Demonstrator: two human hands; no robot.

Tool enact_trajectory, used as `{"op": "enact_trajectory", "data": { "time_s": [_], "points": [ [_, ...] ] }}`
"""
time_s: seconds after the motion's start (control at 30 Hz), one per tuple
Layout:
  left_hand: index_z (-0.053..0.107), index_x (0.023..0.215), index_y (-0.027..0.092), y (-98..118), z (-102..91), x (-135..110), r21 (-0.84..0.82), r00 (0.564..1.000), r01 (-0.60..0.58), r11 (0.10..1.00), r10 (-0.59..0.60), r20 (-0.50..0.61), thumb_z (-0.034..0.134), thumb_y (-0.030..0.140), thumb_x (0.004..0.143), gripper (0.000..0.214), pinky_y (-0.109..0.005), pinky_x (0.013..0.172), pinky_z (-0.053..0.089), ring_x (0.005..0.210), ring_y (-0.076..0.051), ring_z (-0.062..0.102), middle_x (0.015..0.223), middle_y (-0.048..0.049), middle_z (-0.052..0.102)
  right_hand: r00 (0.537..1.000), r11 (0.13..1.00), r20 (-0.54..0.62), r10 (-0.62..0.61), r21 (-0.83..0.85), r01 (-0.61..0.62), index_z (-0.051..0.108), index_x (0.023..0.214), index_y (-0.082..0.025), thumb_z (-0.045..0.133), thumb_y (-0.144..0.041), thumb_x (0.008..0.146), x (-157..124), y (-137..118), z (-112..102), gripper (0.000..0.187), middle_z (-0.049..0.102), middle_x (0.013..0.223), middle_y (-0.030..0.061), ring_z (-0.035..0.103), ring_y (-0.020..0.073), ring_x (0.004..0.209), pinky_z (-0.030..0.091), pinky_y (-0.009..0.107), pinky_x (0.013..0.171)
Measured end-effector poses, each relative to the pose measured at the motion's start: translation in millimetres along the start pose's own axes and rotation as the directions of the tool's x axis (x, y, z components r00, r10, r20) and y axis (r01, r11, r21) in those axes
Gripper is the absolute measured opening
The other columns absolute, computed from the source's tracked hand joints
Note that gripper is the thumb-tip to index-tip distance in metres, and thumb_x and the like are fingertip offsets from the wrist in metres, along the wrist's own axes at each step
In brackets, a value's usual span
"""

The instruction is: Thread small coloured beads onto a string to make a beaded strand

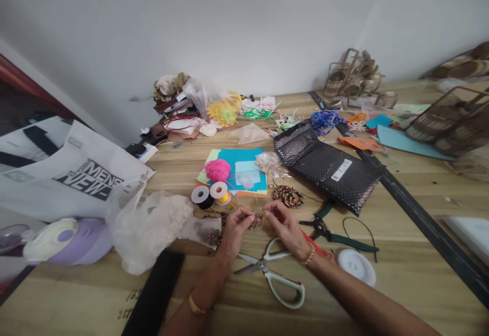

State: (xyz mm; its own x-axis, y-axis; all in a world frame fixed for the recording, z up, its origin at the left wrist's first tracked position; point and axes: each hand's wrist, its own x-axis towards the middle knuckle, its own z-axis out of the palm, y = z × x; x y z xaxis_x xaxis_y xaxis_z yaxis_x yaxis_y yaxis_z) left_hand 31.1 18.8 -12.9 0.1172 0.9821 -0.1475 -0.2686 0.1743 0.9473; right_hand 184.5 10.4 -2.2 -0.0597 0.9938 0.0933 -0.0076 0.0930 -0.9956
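My left hand (236,226) and my right hand (284,225) meet over the wooden table (401,270), fingers pinched. Between them runs a thin thread with small dark beads (259,217) on it. White-handled scissors (275,275) lie open just under my right wrist. A small bag of dark beads (204,231) lies by my left hand. A coil of multicoloured beads (287,196) sits just beyond my fingers. Two thread spools (211,194) and a pink yarn ball (217,170) stand further back.
Green-handled pliers (332,231) and a white round lid (356,267) lie to the right. A black bubble mailer (328,165), coloured paper sheets (244,165), a crumpled plastic bag (147,224), a black phone (155,295) and woven baskets (451,122) surround the work spot.
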Motion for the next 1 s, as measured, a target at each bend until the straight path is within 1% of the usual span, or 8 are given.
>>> {"op": "enact_trajectory", "data": {
  "time_s": [0.1, 0.23, 0.37, 0.53, 0.6, 0.67, 0.83, 1.0],
  "points": [
    [0.061, 0.067, 0.015, -1.3, -0.9, 1.5, -0.053, 0.999, -0.012, 0.999, 0.010, -0.034, 0.073, 0.021, 0.065, 0.014, -0.022, 0.065, 0.044, 0.061, -0.011, 0.060, 0.063, 0.0022, 0.067, 0.999, 1.000, 0.036, 0.001, 0.006, -0.002, 0.054, 0.085, -0.017, 0.058, -0.045, 0.086, -2.5, 0.6, 2.0, 0.027, 0.056, 0.071, -0.0006, 0.051, 0.0110, 0.059, 0.041, 0.022, 0.052],
    [0.063, 0.074, 0.016, 4.4, 2.4, -1.0, -0.103, 0.998, -0.007, 0.995, 0.000, -0.064, 0.075, 0.022, 0.064, 0.017, -0.023, 0.068, 0.046, 0.067, -0.012, 0.064, 0.069, 0.0009, 0.070, 0.986, 0.987, 0.101, 0.130, 0.077, -0.138, 0.050, 0.087, -0.019, 0.062, -0.048, 0.082, -4.2, 0.7, 7.2, 0.032, 0.059, 0.071, -0.0010, 0.052, 0.0087, 0.047, 0.040, 0.019, 0.041],
    [0.064, 0.075, 0.016, 13.3, 6.5, -5.8, 0.015, 0.994, -0.022, 1.000, 0.023, -0.110, 0.073, 0.023, 0.067, 0.014, -0.026, 0.075, 0.047, 0.076, -0.017, 0.066, 0.074, -0.0027, 0.072, 0.954, 0.938, 0.178, 0.241, 0.210, -0.276, 0.046, 0.087, -0.020, 0.070, -0.050, 0.074, -3.2, 1.8, 10.3, 0.040, 0.060, 0.070, -0.0026, 0.058, 0.0097, 0.045, 0.044, 0.019, 0.038],
    [0.065, 0.070, 0.016, 18.6, 7.9, -8.9, 0.129, 0.992, -0.046, 0.991, 0.060, -0.111, 0.070, 0.021, 0.066, 0.008, -0.023, 0.068, 0.047, 0.071, -0.015, 0.063, 0.070, -0.0007, 0.068, 0.918, 0.885, 0.263, 0.295, 0.287, -0.367, 0.050, 0.092, -0.020, 0.077, -0.045, 0.068, -4.7, 1.2, 10.1, 0.044, 0.065, 0.086, 0.0010, 0.064, 0.0120, 0.053, 0.048, 0.020, 0.040],
    [0.064, 0.069, 0.016, 19.2, 7.6, -9.0, 0.144, 0.991, -0.048, 0.988, 0.065, -0.119, 0.069, 0.020, 0.066, 0.007, -0.022, 0.064, 0.047, 0.067, -0.014, 0.061, 0.067, 0.0000, 0.066, 0.907, 0.873, 0.275, 0.317, 0.289, -0.393, 0.051, 0.094, -0.019, 0.078, -0.044, 0.067, -4.9, 1.0, 9.6, 0.044, 0.066, 0.083, 0.0008, 0.065, 0.0126, 0.055, 0.048, 0.019, 0.041],
    [0.063, 0.068, 0.016, 19.1, 7.0, -8.4, 0.170, 0.989, -0.055, 0.984, 0.077, -0.126, 0.068, 0.021, 0.067, 0.007, -0.022, 0.063, 0.046, 0.066, -0.014, 0.060, 0.067, -0.0002, 0.065, 0.894, 0.862, 0.284, 0.346, 0.281, -0.423, 0.053, 0.093, -0.019, 0.078, -0.044, 0.067, -4.0, 1.4, 9.1, 0.045, 0.066, 0.074, -0.0002, 0.064, 0.0127, 0.056, 0.048, 0.019, 0.042],
    [0.062, 0.067, 0.016, 14.8, 4.4, -4.9, 0.266, 0.986, -0.112, 0.957, 0.141, -0.093, 0.065, 0.021, 0.070, 0.007, -0.023, 0.066, 0.047, 0.068, -0.015, 0.062, 0.068, -0.0017, 0.066, 0.875, 0.873, 0.294, 0.384, 0.192, -0.448, 0.059, 0.085, -0.016, 0.076, -0.051, 0.067, 0.2, 2.7, 7.7, 0.044, 0.062, 0.059, -0.0020, 0.056, 0.0090, 0.048, 0.046, 0.018, 0.043],
    [0.063, 0.067, 0.017, 11.6, 4.0, -4.3, 0.355, 0.972, -0.182, 0.917, 0.223, -0.078, 0.062, 0.017, 0.071, 0.005, -0.023, 0.066, 0.047, 0.068, -0.016, 0.063, 0.068, -0.0016, 0.067, 0.884, 0.896, 0.264, 0.385, 0.123, -0.427, 0.058, 0.074, -0.015, 0.072, -0.058, 0.068, -0.7, 3.5, 8.1, 0.045, 0.058, 0.057, -0.0028, 0.051, 0.0071, 0.045, 0.045, 0.019, 0.044]
  ]
}}
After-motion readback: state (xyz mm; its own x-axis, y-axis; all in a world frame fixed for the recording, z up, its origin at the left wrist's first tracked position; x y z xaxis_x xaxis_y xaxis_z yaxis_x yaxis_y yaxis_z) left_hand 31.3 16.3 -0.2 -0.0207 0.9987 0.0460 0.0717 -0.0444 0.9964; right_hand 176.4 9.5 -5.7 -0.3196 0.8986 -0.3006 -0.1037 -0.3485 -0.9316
